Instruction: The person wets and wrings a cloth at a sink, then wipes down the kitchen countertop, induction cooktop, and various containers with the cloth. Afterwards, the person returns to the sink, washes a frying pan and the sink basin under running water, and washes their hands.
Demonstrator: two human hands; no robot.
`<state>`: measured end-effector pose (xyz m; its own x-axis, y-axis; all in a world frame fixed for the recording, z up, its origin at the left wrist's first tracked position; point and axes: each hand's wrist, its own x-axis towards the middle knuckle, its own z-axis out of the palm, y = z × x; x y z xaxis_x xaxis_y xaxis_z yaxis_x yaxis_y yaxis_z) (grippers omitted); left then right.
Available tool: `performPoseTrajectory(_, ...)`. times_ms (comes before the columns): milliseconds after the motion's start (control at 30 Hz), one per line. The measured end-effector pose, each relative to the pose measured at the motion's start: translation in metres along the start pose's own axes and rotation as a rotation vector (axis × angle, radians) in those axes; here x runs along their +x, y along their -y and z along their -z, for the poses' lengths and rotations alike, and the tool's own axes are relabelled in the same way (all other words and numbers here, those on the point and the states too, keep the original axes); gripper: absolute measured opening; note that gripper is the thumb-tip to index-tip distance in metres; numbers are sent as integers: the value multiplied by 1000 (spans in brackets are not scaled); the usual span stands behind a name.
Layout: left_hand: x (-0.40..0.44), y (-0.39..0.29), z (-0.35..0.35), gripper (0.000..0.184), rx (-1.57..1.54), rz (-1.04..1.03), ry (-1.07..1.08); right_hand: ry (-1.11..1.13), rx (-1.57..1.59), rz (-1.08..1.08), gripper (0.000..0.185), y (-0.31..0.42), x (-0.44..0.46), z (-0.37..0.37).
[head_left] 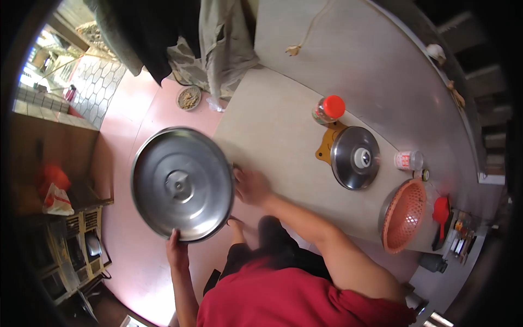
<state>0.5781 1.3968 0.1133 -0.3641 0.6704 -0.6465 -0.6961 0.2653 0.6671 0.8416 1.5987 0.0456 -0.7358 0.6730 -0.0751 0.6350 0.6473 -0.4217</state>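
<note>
A large round steel pot lid [158, 180] is held up over the pink floor, left of the counter. It is tilted, with a small metal fixing at its centre. My left hand [176, 250] grips its lower rim, thumb on the near face and the other fingers mostly hidden behind. At the right rim is my right hand [249, 185], slightly blurred, its fingers curled against the edge. Nearest to that hand on the counter, a smaller steel lid with a pale knob [348, 158] rests partly over a brown animal-shaped board [325, 144].
On the grey counter [272, 109] stand a red-capped jar [329, 109], a clear jar [409, 160] and a pink plastic basket [404, 216]. A bowl of food [188, 98] lies on the pink floor [144, 101] below hanging clothes [212, 43]. Wooden shelving [81, 245] is at the left.
</note>
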Motion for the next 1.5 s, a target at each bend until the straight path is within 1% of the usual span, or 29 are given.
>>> performPoseTrajectory(67, 26, 13, -26, 28, 24, 28, 27, -231, 96, -12, 34, -3, -41, -17)
performPoseTrajectory(100, 34, 18, -43, 28, 49, 61, 60, -69, 140, -114, 33, -3, -59, -2)
performPoseTrajectory(167, 48, 28, -76, 31, 129, 121, 130, 8, 99, -235, 32, -15, -102, -13)
performPoseTrajectory(233, 55, 38, -103, 33, 193, 159, 205, -162, -32, -291, 32, -26, -152, -29)
performPoseTrajectory(333, 63, 59, -130, 30, 268, 167, 247, -375, -195, -377, 33, -34, -229, -12)
performPoseTrajectory(400, 70, 72, -131, 25, 333, 199, 262, -345, -229, -499, 36, -35, -286, -11)
performPoseTrajectory(533, 75, 86, -139, 17, 390, 212, 315, -255, -293, -788, 33, -16, -390, -11)
performPoseTrajectory(633, 75, 90, -146, 21, 399, 187, 277, -176, -274, -1016, 30, -2, -454, -34)
performPoseTrajectory(733, 78, 97, -153, 28, 353, 195, 291, 12, -4, -1469, 25, 34, -487, -19)
performPoseTrajectory(767, 83, 99, -150, 30, 333, 204, 288, -12, 42, -1527, 24, 42, -495, -15)
performPoseTrajectory(833, 105, 104, -128, 36, 372, 253, 386, -54, 140, -1635, 21, 56, -507, -12)
performPoseTrajectory(867, 111, 108, -128, 39, 392, 278, 435, -152, 186, -1606, 20, 60, -506, -3)
performPoseTrajectory(933, 92, 100, -141, 36, 404, 198, 538, -347, 265, -1532, 20, 53, -490, 18)
performPoseTrajectory(967, 89, 98, -145, 35, 262, 302, 533, -583, 196, -1374, 17, 39, -487, 8)
performPoseTrajectory(1000, 89, 98, -146, 35, 120, 403, 521, -691, 241, -1201, 15, 33, -470, 36)
performPoseTrajectory(1033, 98, 115, -144, 53, 152, 317, 447, -789, 283, -1022, 13, 24, -446, 85)
performPoseTrajectory(1067, 100, 117, -137, 54, 177, 312, 496, -924, 266, -942, 10, 17, -422, 130)
performPoseTrajectory(1100, 104, 115, -131, 54, 206, 307, 546, -926, 343, -934, 13, 11, -404, 184)
performPoseTrajectory(1133, 106, 113, -125, 55, 237, 301, 596, -937, 294, -867, 15, -5, -394, 230)
performPoseTrajectory(1167, 104, 114, -121, 55, 309, 218, 570, -1018, 361, -874, 15, -12, -379, 280)
performPoseTrajectory(1200, 100, 117, -117, 55, 377, 135, 543, -1101, 44, -789, 18, -27, -369, 324)
performPoseTrajectory(1233, 103, 118, -109, 56, 397, 144, 531, -1139, 42, -817, 30, -60, -367, 349)
performPoseTrajectory(1267, 105, 118, -101, 56, 417, 154, 518, -1151, -183, -777, 40, -79, -360, 387)
performPoseTrajectory(1333, 125, 111, -71, 58, 368, 358, 518, -1200, -199, -721, 47, -135, -347, 434)
performPoseTrajectory(1367, 122, 114, -62, 61, 420, 338, 357, -1211, -235, -708, 49, -158, -341, 452)
performPoseTrajectory(1400, 118, 117, -52, 63, 470, 320, 194, -1115, -330, -761, 50, -182, -339, 462)
performPoseTrajectory(1433, 113, 110, -38, 67, 475, 345, 197, -1017, -419, -815, 52, -206, -341, 467)
performPoseTrajectory(1467, 108, 103, -25, 76, 479, 371, 200, -916, -503, -871, 54, -223, -345, 470)
performPoseTrajectory(1500, 101, 99, -18, 74, 507, 379, 154, -909, -528, -903, 55, -234, -354, 470)
